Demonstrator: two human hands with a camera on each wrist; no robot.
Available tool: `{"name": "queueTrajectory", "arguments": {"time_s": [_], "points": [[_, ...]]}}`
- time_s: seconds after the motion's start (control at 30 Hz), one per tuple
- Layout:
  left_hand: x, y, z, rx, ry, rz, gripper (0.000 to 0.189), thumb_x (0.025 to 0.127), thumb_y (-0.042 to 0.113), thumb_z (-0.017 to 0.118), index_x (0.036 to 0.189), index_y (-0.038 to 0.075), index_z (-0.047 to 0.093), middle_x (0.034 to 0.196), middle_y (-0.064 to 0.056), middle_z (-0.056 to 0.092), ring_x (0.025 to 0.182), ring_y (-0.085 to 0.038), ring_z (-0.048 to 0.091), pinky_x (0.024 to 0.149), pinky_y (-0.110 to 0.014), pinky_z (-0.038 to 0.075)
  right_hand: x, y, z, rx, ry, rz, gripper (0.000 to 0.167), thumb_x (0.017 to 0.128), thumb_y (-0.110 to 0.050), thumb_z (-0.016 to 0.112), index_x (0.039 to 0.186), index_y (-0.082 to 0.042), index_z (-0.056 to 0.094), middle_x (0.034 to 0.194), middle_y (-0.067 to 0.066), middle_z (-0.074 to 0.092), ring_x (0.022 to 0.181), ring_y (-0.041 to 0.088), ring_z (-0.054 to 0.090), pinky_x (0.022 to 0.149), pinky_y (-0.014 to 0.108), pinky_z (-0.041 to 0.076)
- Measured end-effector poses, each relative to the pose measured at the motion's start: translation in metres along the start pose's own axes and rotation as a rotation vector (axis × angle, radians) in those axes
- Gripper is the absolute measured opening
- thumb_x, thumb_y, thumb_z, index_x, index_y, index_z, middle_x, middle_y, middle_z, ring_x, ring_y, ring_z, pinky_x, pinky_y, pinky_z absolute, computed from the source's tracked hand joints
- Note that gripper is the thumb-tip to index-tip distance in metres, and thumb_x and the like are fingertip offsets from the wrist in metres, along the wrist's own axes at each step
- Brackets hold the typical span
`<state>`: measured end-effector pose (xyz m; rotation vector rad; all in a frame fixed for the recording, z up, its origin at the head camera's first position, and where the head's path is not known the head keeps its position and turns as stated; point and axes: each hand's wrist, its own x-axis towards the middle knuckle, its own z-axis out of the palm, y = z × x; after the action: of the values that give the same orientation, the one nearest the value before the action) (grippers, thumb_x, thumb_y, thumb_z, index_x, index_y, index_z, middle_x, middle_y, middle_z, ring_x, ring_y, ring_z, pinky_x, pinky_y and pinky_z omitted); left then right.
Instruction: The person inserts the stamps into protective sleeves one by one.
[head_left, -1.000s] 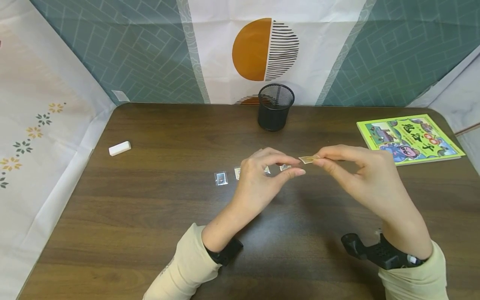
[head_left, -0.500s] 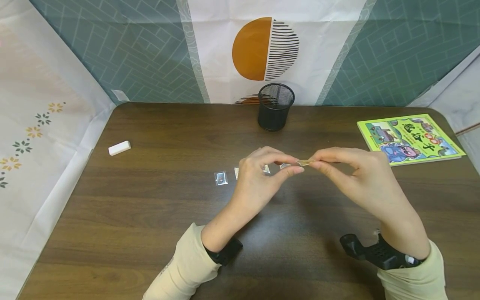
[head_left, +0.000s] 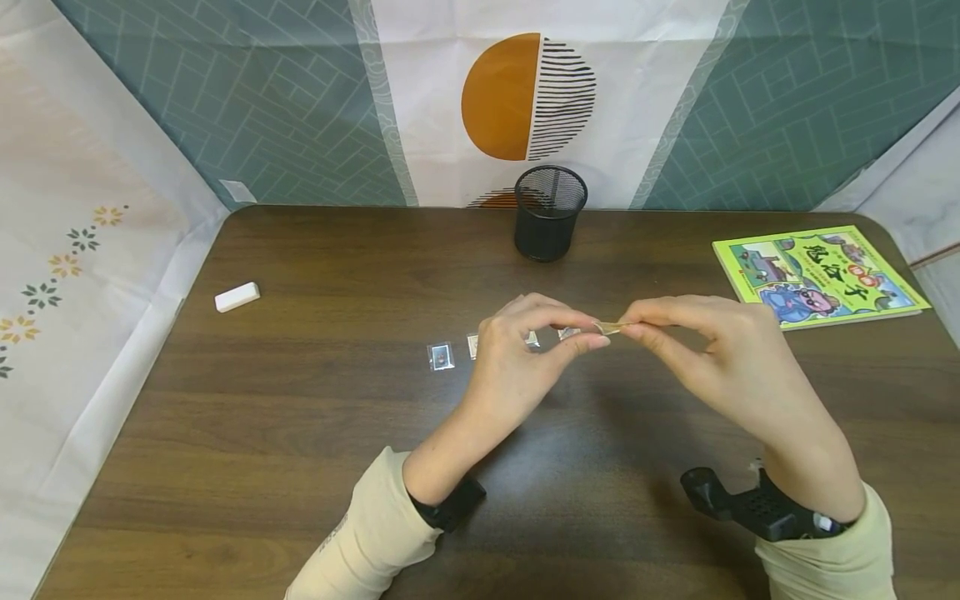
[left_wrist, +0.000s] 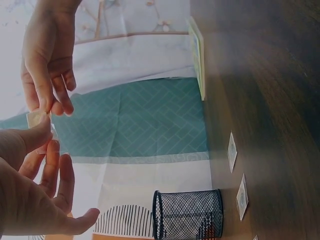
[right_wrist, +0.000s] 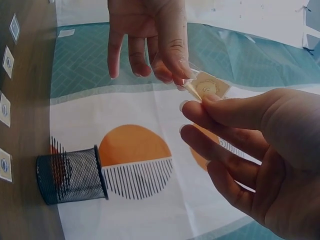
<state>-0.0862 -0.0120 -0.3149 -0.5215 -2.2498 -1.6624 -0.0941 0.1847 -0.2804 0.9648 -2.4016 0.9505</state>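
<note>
Between both hands, above the table, is a small beige stamp-like card (right_wrist: pixel 214 86) with a round mark, in a clear plastic sleeve (right_wrist: pixel 190 83). My right hand (head_left: pixel 723 358) pinches the card's near end between thumb and index finger. The thumb and fingertips of my left hand (head_left: pixel 517 358) pinch the opposite end of the sleeve. From the head view the card appears nearly edge-on. Below on the table, similar sleeved cards (head_left: pixel 441 357) lie in a row, partly hidden by my left hand; the right wrist view shows several of them, including one sleeved card (right_wrist: pixel 5 165) nearest the pen holder.
A black mesh pen holder (head_left: pixel 550 225) stands at the table's back edge. On the right lies a green picture book (head_left: pixel 825 275). A white eraser-like block (head_left: pixel 237 297) rests at the left. Patterned cloth (head_left: pixel 292 100) hangs behind the brown table (head_left: pixel 247 467).
My right hand has shifted slightly left, and the card has tilted to edge-on. Its far end, just off my left fingertips a second ago, is now between them. The row has not moved.
</note>
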Motion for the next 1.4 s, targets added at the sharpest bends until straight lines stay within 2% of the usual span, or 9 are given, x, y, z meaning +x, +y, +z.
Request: {"name": "queueTrajectory", "arguments": {"time_s": [0.27,0.4,0.43,0.53,0.63,0.73,0.9,1.13,1.4], "points": [[-0.0006,-0.0006,0.0003,-0.008,0.003,-0.001,0.011,0.074,0.016,0.079,0.083,0.01,0.076,0.079,0.004,0.068,0.076,-0.006,0.057,0.07,-0.021,0.045,0.0008,-0.0008,0.0034,-0.005,0.002,-0.015,0.032,0.064,0.008,0.079,0.09,-0.01,0.073,0.084,-0.002,0.071,0.08,0.004,0.064,0.078,0.008,0.043],[-0.0006,-0.0006,0.0001,-0.001,0.002,0.011,0.011,0.075,0.016,0.079,0.083,0.01,0.076,0.079,0.004,0.068,0.075,-0.006,0.056,0.069,-0.02,0.045,0.0017,-0.0012,0.005,0.025,0.013,-0.043,0.011,0.082,-0.016,0.073,0.09,-0.009,0.074,0.083,0.0,0.071,0.081,0.004,0.063,0.079,0.009,0.044],[-0.0005,-0.0008,0.0,-0.003,0.003,0.015,0.011,0.075,0.016,0.079,0.083,0.01,0.076,0.079,0.004,0.068,0.075,-0.006,0.056,0.069,-0.02,0.045,0.002,-0.0016,0.0048,0.032,0.011,-0.044,0.018,0.086,-0.025,0.069,0.09,-0.008,0.074,0.084,0.0,0.071,0.081,0.003,0.063,0.079,0.009,0.044],[-0.0001,-0.0012,0.0001,-0.004,0.009,0.028,0.01,0.076,0.015,0.078,0.083,0.01,0.076,0.079,0.004,0.069,0.075,-0.003,0.055,0.069,-0.02,0.045,0.0029,-0.0018,0.0044,0.054,0.018,-0.07,0.033,0.09,-0.036,0.059,0.092,-0.007,0.074,0.085,0.002,0.072,0.084,0.001,0.062,0.079,0.01,0.045],[-0.0001,-0.0011,0.0,-0.006,0.008,0.03,0.008,0.077,0.015,0.077,0.084,0.009,0.075,0.08,0.004,0.069,0.075,-0.002,0.055,0.069,-0.02,0.045,0.0037,-0.0022,0.005,0.092,0.023,-0.093,0.033,0.089,-0.035,0.06,0.094,-0.005,0.073,0.089,0.003,0.071,0.088,0.001,0.062,0.081,0.012,0.046],[-0.0003,-0.0005,-0.0002,0.0,0.004,0.032,0.008,0.078,0.014,0.077,0.084,0.01,0.075,0.08,0.004,0.069,0.075,-0.004,0.056,0.07,-0.02,0.044,0.0043,-0.0029,0.0073,0.122,0.071,-0.099,0.031,0.089,-0.032,0.063,0.095,-0.004,0.073,0.088,0.005,0.072,0.087,0.001,0.063,0.081,0.013,0.047],[0.0,-0.0009,0.0002,0.002,0.0,0.069,0.009,0.076,0.015,0.078,0.083,0.01,0.075,0.079,0.004,0.069,0.076,-0.005,0.057,0.07,-0.02,0.044,0.0048,-0.0041,0.0083,0.089,0.147,-0.087,0.028,0.089,-0.03,0.063,0.091,-0.004,0.075,0.082,0.005,0.072,0.079,0.001,0.063,0.075,0.012,0.046],[-0.0009,-0.0005,0.0005,-0.002,-0.013,0.089,0.01,0.074,0.016,0.079,0.081,0.01,0.075,0.078,0.004,0.069,0.076,-0.003,0.057,0.07,-0.018,0.044,0.0052,-0.0046,0.0061,0.037,0.108,-0.137,0.036,0.095,-0.034,0.053,0.087,-0.005,0.073,0.082,0.002,0.07,0.08,0.003,0.061,0.075,0.01,0.044],[-0.0011,-0.0022,0.002,-0.017,-0.029,0.07,0.01,0.074,0.014,0.08,0.081,0.009,0.075,0.078,0.004,0.068,0.075,-0.001,0.055,0.07,-0.019,0.045,0.0028,-0.0032,0.0081,0.004,0.095,-0.169,0.037,0.096,-0.032,0.05,0.087,-0.004,0.072,0.081,0.003,0.069,0.072,0.006,0.059,0.068,0.009,0.043]]}}
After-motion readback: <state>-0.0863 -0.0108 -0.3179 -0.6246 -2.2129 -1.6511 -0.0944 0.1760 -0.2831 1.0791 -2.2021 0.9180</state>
